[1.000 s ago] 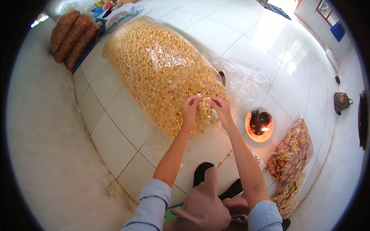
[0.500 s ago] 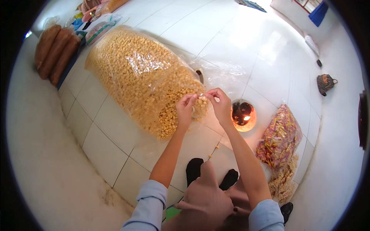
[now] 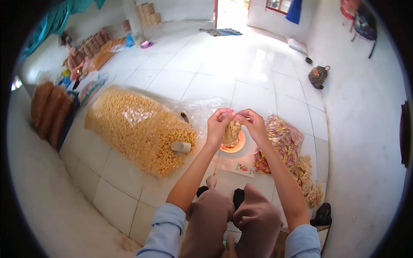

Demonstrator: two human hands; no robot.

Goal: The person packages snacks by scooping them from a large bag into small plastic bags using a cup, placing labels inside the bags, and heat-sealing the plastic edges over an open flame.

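My left hand [image 3: 220, 124] and my right hand [image 3: 254, 124] pinch the top edge of a small clear plastic bag [image 3: 232, 132] of pale yellow snack pieces. The bag hangs upright between my fingers, in front of a round dish [image 3: 232, 149] with an orange glow. Most of the dish is hidden behind the bag and hands. To the left lies a large clear sack [image 3: 129, 122] full of the same snack. A whitish scoop [image 3: 181, 147] rests on the loose pieces at its mouth.
A stack of printed plastic [image 3: 238, 167] lies on the floor before my feet. At right are a bag of red-and-yellow packets [image 3: 282, 142] and a pale tangled bundle [image 3: 309, 180]. Long brown sacks [image 3: 51, 112] lean at left. Another person [image 3: 76, 60] sits farther back.
My hands have moved from the sack's mouth to over the glowing dish, with the small bag between them. The view has tilted up, and the scoop and printed plastic now show.
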